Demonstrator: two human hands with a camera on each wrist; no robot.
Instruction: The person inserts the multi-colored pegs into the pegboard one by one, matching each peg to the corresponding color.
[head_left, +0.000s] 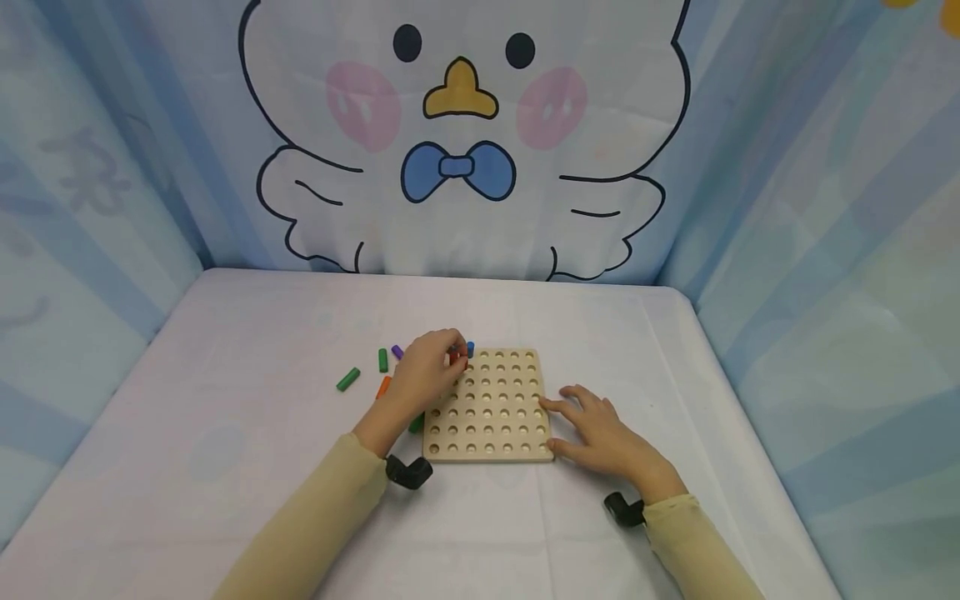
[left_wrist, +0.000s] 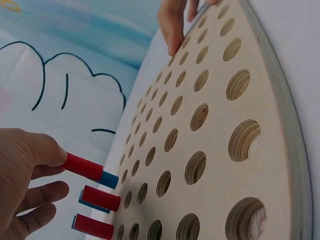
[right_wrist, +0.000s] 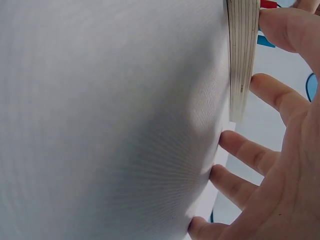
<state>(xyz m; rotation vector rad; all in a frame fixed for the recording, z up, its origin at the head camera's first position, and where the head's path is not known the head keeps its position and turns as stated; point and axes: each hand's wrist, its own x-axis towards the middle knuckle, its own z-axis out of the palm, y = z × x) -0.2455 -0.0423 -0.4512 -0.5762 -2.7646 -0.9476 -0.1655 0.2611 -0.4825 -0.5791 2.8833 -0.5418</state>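
Observation:
A square wooden pegboard (head_left: 487, 406) with rows of round holes lies on the table. Over its far left corner, my left hand (head_left: 432, 367) pinches a red peg (left_wrist: 82, 166) between thumb and finger, its lower end close to the holes. Beside that peg, two more red pegs, one of them a red peg (left_wrist: 92, 227) at the end, stand upright in the board. Blue pegs (head_left: 470, 349) stand just behind the red ones, partly hidden. At the board's right edge, my right hand (head_left: 603, 435) rests with spread fingers, thumb and index fingertip touching the side.
Loose pegs lie left of the board: a green peg (head_left: 348, 379), another green peg (head_left: 382, 360), a purple peg (head_left: 397, 352) and an orange peg (head_left: 383, 387). One more green peg (head_left: 416, 423) sits against the board's left edge. A printed curtain (head_left: 465, 225) hangs behind the white table (head_left: 262, 333).

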